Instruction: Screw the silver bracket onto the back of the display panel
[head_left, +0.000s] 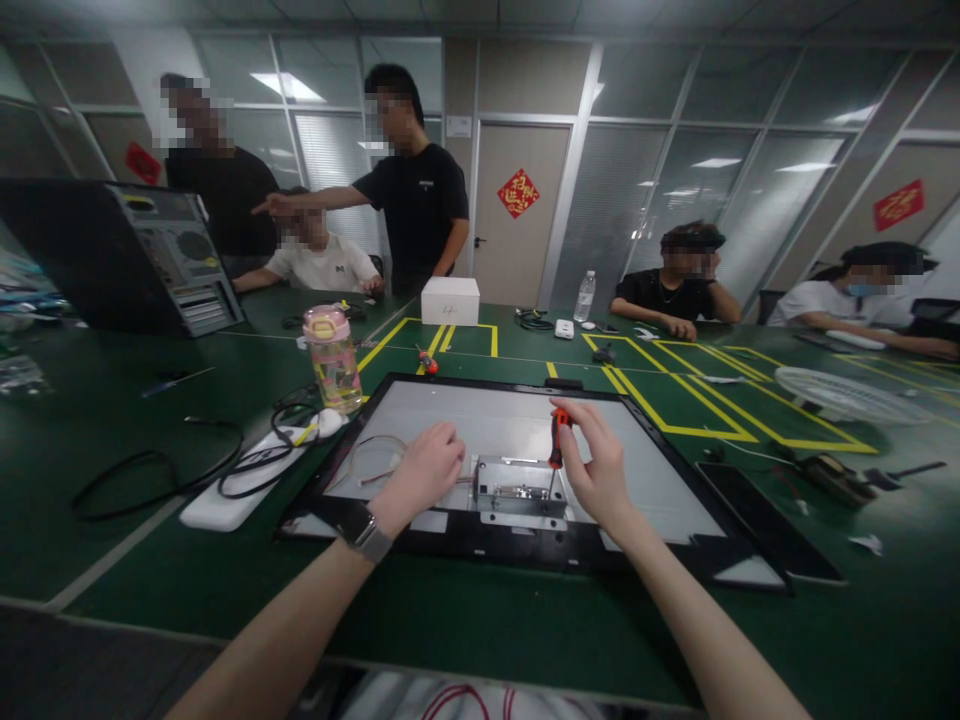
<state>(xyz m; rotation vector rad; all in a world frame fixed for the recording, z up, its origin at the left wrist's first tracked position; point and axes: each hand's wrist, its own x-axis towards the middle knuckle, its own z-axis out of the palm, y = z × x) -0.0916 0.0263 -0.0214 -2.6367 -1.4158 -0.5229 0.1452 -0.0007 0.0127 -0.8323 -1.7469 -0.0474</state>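
Note:
A wide panel (457, 410) with a black frame and pale back lies flat in front of me. On its near middle part sits a metal bracket (491, 480). My right hand (600, 465) grips a red and black screwdriver (556, 440), held upright. Its shaft points down to the bracket's right end; whether the tip sits in a screw I cannot tell. My left hand (427, 465) rests over the panel left of the bracket, fingers curled in. Thin wires (367, 478) run beside it, and what its fingers hold, if anything, is hidden.
A white power strip (240, 490), black cable (127, 488) and pink-lidded bottle (330, 360) stand left. A computer case (97, 260) is farther left, a white box (450, 302) beyond the panel. Right lie a dark flat slab (765, 520) and a tool (836, 478). Several people are across the table.

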